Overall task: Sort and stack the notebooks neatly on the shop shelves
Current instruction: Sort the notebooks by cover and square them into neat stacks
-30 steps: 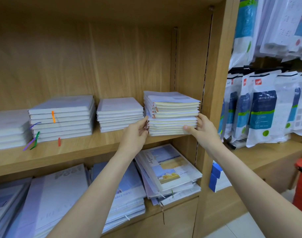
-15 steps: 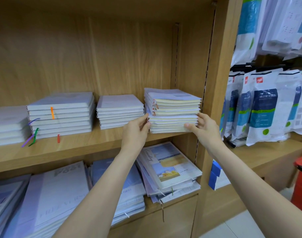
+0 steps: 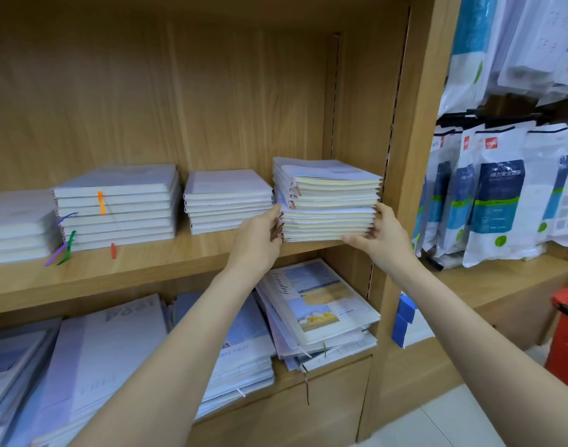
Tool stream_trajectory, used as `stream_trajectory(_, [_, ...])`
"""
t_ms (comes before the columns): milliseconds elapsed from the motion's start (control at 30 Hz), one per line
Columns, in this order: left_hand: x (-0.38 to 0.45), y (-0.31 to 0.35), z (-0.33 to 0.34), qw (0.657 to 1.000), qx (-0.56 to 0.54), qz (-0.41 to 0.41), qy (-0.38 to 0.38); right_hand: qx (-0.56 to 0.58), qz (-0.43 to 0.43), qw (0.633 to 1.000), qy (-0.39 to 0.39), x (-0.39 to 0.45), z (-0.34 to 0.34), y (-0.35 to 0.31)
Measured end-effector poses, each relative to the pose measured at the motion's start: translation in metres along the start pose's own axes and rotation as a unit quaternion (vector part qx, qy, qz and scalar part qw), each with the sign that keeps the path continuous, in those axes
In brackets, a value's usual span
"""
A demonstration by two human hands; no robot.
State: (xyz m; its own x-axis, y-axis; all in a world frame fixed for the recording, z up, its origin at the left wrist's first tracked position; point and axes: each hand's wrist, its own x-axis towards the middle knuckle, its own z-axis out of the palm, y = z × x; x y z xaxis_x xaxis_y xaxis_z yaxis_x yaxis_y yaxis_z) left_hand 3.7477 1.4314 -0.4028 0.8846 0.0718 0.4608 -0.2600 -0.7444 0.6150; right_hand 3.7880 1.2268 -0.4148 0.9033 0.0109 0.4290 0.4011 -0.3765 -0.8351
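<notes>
Head view. Left hand (image 3: 260, 240) and right hand (image 3: 386, 237) clasping the lower half of the stack (image 3: 328, 201) from either side, fingers curled against its edges, right thumb lying along the front bottom edge. Sitting at the right end of the upper shelf (image 3: 147, 269), hard against the upright (image 3: 405, 188). Showing cream page edges, pale lilac plastic-wrapped covers, reddish spine binding at the left edge; upper books sitting slightly askew, overhanging the lower ones.

Resting just left: a lower pile (image 3: 228, 201) of white-edged square notebooks, squared up. Further left, a taller pile (image 3: 115, 211) with spiral spines, trailing an orange ribbon (image 3: 101, 203), green and purple ribbons (image 3: 61, 250) and a red tab (image 3: 113, 250). At the far left edge, another pile (image 3: 16, 227), partly cut off.

Lying on the lower shelf (image 3: 308, 366): larger flat books in glossy wrap, one with a painted field cover (image 3: 315, 301) topping a fanned, untidy heap; grey-lilac covers (image 3: 108, 343) leaning beside it.

Shelving in light wood-grain laminate, smooth and matt, with a slotted metal strip (image 3: 334, 91) running up the back corner. Hanging to the right: soft white-and-blue plastic packets (image 3: 502, 195) over a wooden ledge (image 3: 502, 279). Standing at the far right, a red basket (image 3: 566, 333); pale floor tiles (image 3: 437, 424) below.
</notes>
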Motion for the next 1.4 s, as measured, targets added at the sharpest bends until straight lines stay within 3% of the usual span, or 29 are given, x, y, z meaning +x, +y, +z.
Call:
stream_trajectory(167, [-0.003,0.004,0.004,0.999,-0.004,-0.001,0.046,0.001,0.001,1.000,0.013,0.002,0.000,0.001])
stream_trajectory(333, [-0.006,0.006,0.004,0.998,-0.031,-0.007,0.045,-0.020,-0.006,1.000,0.014,0.001,-0.002,-0.001])
stream_trajectory(567, [-0.004,0.009,-0.014,0.994,-0.098,-0.035,-0.034,-0.024,0.015,0.999,-0.017,0.008,-0.011,-0.002])
stream_trajectory(700, [0.003,0.020,-0.014,0.993,-0.113,-0.027,0.004,0.034,0.019,0.999,-0.026,0.021,-0.022,-0.019])
stream_trajectory(967, [0.011,0.023,0.000,0.990,-0.139,0.012,0.030,0.006,0.018,0.999,-0.043,0.028,-0.018,-0.033])
stream_trajectory(1167, [0.012,0.024,0.006,0.992,-0.109,-0.003,0.066,-0.075,-0.023,0.997,0.014,0.021,-0.013,-0.041])
stream_trajectory(1300, [0.005,0.026,0.011,0.987,-0.098,0.007,0.129,-0.100,-0.043,0.993,0.042,0.015,-0.009,-0.043])
stream_trajectory(1400, [0.000,0.030,0.013,0.973,-0.153,0.004,0.171,-0.111,-0.053,0.991,0.052,0.012,-0.009,-0.043])
